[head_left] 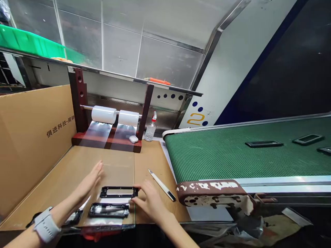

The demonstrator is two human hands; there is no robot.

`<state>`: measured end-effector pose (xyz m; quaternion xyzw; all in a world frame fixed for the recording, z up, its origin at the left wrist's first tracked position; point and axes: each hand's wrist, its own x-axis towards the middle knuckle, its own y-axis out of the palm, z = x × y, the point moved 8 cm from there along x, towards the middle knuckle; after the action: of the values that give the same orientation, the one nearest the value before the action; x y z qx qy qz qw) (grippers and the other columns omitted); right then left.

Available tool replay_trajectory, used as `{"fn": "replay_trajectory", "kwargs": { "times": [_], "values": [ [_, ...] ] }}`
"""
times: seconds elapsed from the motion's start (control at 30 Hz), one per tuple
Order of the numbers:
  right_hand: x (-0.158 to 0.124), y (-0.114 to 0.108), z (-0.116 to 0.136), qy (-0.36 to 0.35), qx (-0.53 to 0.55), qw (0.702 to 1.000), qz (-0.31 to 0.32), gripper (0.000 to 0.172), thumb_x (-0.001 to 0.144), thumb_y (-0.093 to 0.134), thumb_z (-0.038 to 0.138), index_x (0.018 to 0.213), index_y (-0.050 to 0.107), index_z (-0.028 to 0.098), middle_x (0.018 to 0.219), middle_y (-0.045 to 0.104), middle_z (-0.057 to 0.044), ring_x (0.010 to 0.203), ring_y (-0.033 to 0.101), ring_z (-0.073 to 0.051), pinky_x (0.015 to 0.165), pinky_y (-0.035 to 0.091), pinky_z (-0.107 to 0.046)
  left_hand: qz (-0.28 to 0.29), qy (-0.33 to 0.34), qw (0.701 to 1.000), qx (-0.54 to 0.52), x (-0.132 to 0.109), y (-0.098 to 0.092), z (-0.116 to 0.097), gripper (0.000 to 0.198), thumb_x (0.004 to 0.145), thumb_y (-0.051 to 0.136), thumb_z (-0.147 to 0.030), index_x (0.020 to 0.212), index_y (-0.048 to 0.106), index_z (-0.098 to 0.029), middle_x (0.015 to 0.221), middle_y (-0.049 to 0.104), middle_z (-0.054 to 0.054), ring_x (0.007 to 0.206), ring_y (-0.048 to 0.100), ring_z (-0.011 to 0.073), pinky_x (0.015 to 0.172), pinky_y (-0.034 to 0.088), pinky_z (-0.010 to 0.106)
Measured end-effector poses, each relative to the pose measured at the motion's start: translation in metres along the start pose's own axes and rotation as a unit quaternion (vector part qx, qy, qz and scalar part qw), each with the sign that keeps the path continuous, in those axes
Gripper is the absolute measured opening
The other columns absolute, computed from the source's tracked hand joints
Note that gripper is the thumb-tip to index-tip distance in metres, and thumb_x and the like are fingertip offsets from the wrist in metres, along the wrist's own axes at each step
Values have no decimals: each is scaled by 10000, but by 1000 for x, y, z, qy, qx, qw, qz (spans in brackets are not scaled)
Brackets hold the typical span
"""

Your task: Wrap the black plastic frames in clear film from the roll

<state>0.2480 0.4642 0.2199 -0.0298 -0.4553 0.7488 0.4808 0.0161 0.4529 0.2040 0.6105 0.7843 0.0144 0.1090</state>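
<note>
My right hand (148,199) pinches the right end of a long black plastic frame (119,188) between thumb and fingers. My left hand (93,176) is off to the left of that frame, fingers stretched out and slightly blurred, holding nothing. Just below the frame, a second black part (108,210) lies on a strip of clear film near the table's front edge. More dark parts (74,217) lie partly hidden behind my left forearm. A white craft knife (162,185) rests on the cardboard to the right of my right hand.
Two film rolls (103,114) hang on a dark red stand (108,141), with a white earbud case (133,139) on its base. A spray bottle (150,131) stands beside it. Cardboard (38,120) walls the left; a green conveyor belt (219,155) carries several black frames (264,143).
</note>
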Motion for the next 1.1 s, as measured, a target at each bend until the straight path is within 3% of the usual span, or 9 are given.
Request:
{"fn": "replay_trajectory", "kwargs": {
  "times": [0.1,0.2,0.4,0.63,0.8,0.87,0.93,1.0,1.1],
  "values": [
    [6,17,-7,32,5,999,10,348,696,744,54,1005,648,180,921,660,-47,933,602,-229,859,483,-365,36,-76,996,3,10,9,13,941,761,456,-742,1488,129,-243,1544,311,222,1256,518,391,1079,352,541],
    [10,26,-7,51,0,998,22,326,692,748,60,978,649,182,903,656,-38,913,600,-226,827,479,-347,73,-127,989,3,7,13,26,973,711,479,-782,1479,165,-275,1502,384,234,1054,658,390,973,447,541],
    [14,32,-9,70,-4,997,37,355,649,798,73,949,659,201,904,661,-21,897,601,-213,823,470,-326,105,-170,980,-2,-2,12,38,997,691,490,-794,1472,166,-265,1486,406,233,925,709,332,894,504,457],
    [15,43,-15,67,-15,996,52,368,632,839,136,947,659,200,884,656,-14,888,588,-213,817,464,-317,132,-155,979,-4,-5,12,39,944,750,431,-770,1479,96,-271,1470,422,222,1019,677,329,958,472,465],
    [16,40,-10,54,-36,997,42,385,641,836,148,975,648,191,906,663,-31,897,591,-226,828,463,-334,83,-102,991,24,6,0,42,917,769,370,-770,1479,119,-248,1490,387,228,1149,609,368,1054,384,527],
    [17,36,-6,48,-38,997,42,453,643,827,138,1048,633,194,953,664,-43,927,592,-236,831,466,-340,41,-49,997,49,7,-5,37,907,784,373,-746,1483,126,-223,1568,265,186,1368,393,345,1158,237,486],
    [14,32,-3,47,-45,997,45,494,654,811,126,1105,618,188,983,660,-59,954,589,-250,841,468,-356,16,14,997,76,1,-4,32,831,785,466,-690,1448,282,-225,1588,264,101,1469,167,259,1204,74,382],
    [6,24,-2,55,-57,996,42,448,693,771,105,1105,619,188,982,658,-65,971,586,-258,851,469,-371,44,88,985,142,-10,5,31,656,772,585,-592,1341,489,-280,1524,408,40,1471,162,238,1204,10,349],
    [-11,-1,4,52,-67,996,20,319,762,699,105,1057,633,207,984,663,-60,988,591,-247,867,471,-370,134,160,943,260,-23,19,47,524,704,729,-454,1209,621,-366,1429,524,7,1412,316,329,1206,6,449]
  ]
}}
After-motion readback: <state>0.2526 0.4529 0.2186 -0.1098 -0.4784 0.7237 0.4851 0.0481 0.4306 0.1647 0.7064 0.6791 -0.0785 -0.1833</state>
